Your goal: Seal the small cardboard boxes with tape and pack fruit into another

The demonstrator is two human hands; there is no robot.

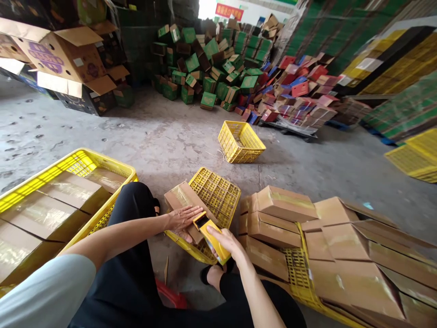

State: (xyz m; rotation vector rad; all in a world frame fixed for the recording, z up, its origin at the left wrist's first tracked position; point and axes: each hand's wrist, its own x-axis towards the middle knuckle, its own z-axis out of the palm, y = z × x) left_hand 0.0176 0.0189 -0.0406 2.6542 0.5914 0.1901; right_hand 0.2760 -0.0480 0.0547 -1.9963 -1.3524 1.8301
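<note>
My left hand (184, 217) lies with outstretched fingers on a taped brown cardboard box (184, 196). This box rests slantwise on an upturned yellow plastic crate (218, 193) between my legs. In my right hand (225, 241) is a yellow handheld device (213, 243), its dark, screen-like panel towards the far end. The device's front end is at the box, close to my left fingertips; whether it touches the cardboard I cannot tell.
On my left stands a yellow crate (131, 172) filled with taped boxes. Stacked cartons (355, 278) with another yellow crate (300, 269) are on my right. Ahead sits a yellow basket (241, 152); behind it lie heaped green boxes (208, 98) and red-and-blue boxes (300, 89).
</note>
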